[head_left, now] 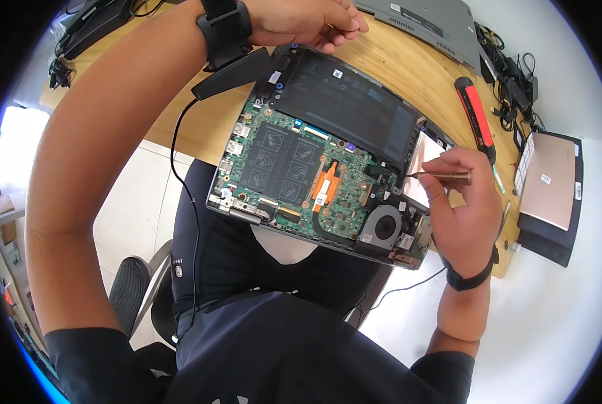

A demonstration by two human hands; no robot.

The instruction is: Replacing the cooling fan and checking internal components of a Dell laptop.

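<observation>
A pale wooden table (409,74) fills the upper middle, over a light tiled floor (139,202), with a chair's dark armrest (129,289) at lower left. An opened laptop (328,155) lies bottom-up across the table's near edge, overhanging the person's lap, its green circuit board (281,168), black battery (348,108) and round fan (385,227) exposed. A grey closed laptop (429,20) rests at the far edge; a pink slab on a black one (550,195) sits far right, near tangled cables (513,74). A red-and-black screwdriver (475,114) lies beside the open laptop. 1 small white label sits on the battery's top. The left hand (308,20) curls shut on the laptop's far corner, wrist strapped. The right hand (466,202) pinches a thin metal tool (442,176), tip on the board's right edge
</observation>
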